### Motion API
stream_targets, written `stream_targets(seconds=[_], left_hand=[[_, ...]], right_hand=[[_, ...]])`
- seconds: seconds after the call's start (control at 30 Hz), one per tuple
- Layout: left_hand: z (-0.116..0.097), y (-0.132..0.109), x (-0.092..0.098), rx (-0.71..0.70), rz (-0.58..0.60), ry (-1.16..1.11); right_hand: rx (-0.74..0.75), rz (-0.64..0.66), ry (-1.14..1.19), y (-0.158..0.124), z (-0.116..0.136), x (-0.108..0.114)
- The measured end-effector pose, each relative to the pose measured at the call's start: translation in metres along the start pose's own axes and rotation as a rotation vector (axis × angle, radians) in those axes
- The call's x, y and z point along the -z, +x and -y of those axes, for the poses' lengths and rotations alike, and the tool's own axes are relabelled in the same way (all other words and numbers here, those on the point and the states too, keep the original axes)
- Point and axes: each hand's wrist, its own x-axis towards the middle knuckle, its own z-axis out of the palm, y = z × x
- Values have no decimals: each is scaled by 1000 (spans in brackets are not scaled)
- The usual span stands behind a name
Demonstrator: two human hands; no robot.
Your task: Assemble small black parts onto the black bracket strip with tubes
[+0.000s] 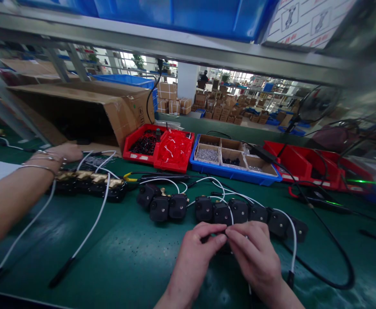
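Note:
My left hand (198, 254) and my right hand (256, 253) meet at the fingertips near the front of the bench. Thumb and forefinger of each are pinched together; whatever lies between them is too small or hidden to name. A white cable (230, 211) runs down to the fingertips from behind. Just beyond my hands stands a row of black box-shaped units (222, 213), several with white cables. Below my hands a dark part is mostly covered. Farther left sits a cluster of similar black units (159, 209).
Another person's hand (68, 152) reaches in at left above brass-topped black units (94, 182). Behind stand an open cardboard box (123, 116), red bins (175, 150) and a blue tray (236, 173) of small parts. A thick black cable (345, 257) loops at right.

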Motion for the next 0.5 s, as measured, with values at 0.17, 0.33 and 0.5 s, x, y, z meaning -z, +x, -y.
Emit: stream_targets(seconds=[0.17,0.33,0.5], left_hand=[[4,16,5,-78,-173,320],[13,29,1,-159,-154,538],[16,31,-4,-248,-121,625]], right_hand=[[-320,111,97,11,-10,-12],[-221,305,13,30,-22,-16],[-179,400,-11,49,-27,-16]])
